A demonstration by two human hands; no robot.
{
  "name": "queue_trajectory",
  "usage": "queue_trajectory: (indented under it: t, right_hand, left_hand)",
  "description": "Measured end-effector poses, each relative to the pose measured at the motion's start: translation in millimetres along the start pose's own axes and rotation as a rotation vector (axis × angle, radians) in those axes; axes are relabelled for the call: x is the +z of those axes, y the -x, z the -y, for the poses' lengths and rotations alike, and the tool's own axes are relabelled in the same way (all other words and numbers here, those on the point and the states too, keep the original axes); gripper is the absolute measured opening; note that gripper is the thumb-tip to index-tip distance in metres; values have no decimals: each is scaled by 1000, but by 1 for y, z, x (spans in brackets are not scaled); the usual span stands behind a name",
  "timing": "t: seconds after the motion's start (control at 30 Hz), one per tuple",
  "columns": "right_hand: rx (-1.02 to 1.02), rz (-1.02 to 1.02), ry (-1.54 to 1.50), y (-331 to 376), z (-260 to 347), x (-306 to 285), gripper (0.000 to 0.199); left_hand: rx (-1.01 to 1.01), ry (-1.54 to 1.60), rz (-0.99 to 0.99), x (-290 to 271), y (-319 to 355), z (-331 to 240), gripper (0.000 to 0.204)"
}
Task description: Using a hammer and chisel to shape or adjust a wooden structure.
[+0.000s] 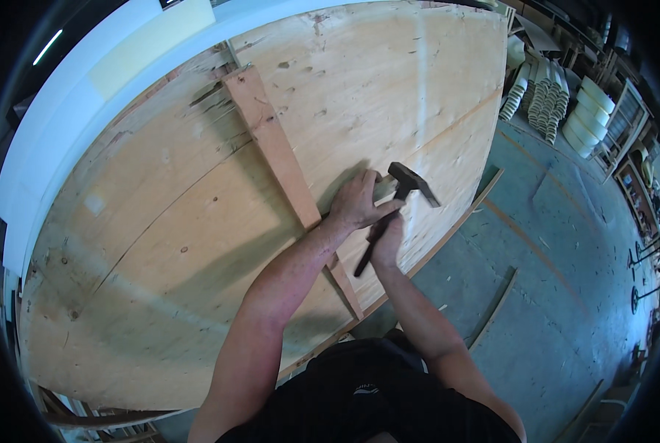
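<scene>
My right hand is closed round the dark handle of a hammer. The hammer's head is raised above a large plywood sheet. Close beside the head, my left hand hovers over or rests on the sheet with its fingers curled. Its thumb reaches toward the hammer's neck. Whatever its fingers pinch, if anything, is too small to make out. A wooden batten lies slantwise across the plywood, passing under my left wrist.
A curved white panel runs along the sheet's far left edge. On the grey floor to the right lie a thin wood strip and scattered scraps. White rolls and stacked ribbed pieces stand at the back right.
</scene>
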State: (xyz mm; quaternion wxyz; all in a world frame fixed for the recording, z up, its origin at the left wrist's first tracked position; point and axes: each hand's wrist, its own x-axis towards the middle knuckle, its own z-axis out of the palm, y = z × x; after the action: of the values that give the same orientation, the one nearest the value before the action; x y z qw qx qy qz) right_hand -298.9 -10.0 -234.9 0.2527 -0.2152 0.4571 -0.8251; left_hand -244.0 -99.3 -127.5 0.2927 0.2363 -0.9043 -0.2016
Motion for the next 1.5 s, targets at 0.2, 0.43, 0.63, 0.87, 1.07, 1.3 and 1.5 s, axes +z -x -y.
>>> queue_trajectory:
  t: [0.2, 0.43, 0.63, 0.87, 1.07, 1.3, 1.5]
  right_hand:
    - [298, -44, 373, -23, 92, -86, 24]
    - [498, 162, 405, -78, 131, -136, 24]
    - [405, -62, -75, -158, 129, -142, 32]
    - [517, 639, 668, -134, 94, -101, 22]
    - [455, 201, -3, -192, 108, -135, 37]
    - [458, 449, 287, -135, 74, -110, 19]
    - [530, 280, 212, -175, 105, -150, 25]
  left_hand:
    - [71, -309, 9, 1, 2, -7, 58]
    - [162, -605, -205, 15, -6, 2, 62]
    - [78, -686, -283, 21, 1, -5, 61]
    - [-59, -666, -320, 37, -1, -15, 60]
    - [-99, -662, -317, 34, 5, -14, 59]
    - [-90, -631, -294, 42, 0, -16, 58]
    - [-89, -614, -302, 33, 4, -19, 56]
